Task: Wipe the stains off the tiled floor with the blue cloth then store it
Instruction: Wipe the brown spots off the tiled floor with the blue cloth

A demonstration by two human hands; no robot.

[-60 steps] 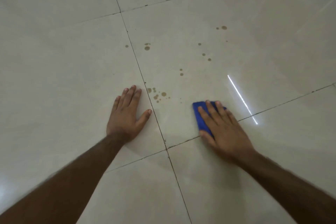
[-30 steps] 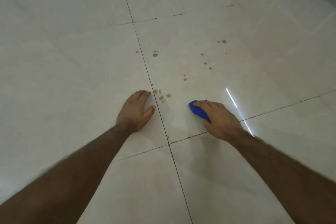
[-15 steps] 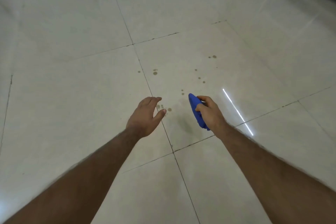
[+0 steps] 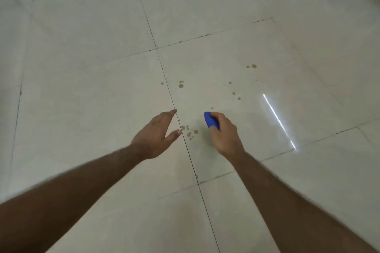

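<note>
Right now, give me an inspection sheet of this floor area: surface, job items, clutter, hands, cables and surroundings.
Surface: glossy pale tiled floor with dark grout lines; a bright streak of reflected light lies on the right.
Job's things: blue cloth, bunched up; brown stains, one cluster between the hands, more spots farther off and, all unwiped.
Clutter: nothing seen.
Hands: left hand open with fingers straight, holding nothing; right hand grips the blue cloth. Whether either touches the floor cannot be told.
Cables: nothing seen.
Surroundings: only more tiles; no place to store the cloth is in view.
</note>
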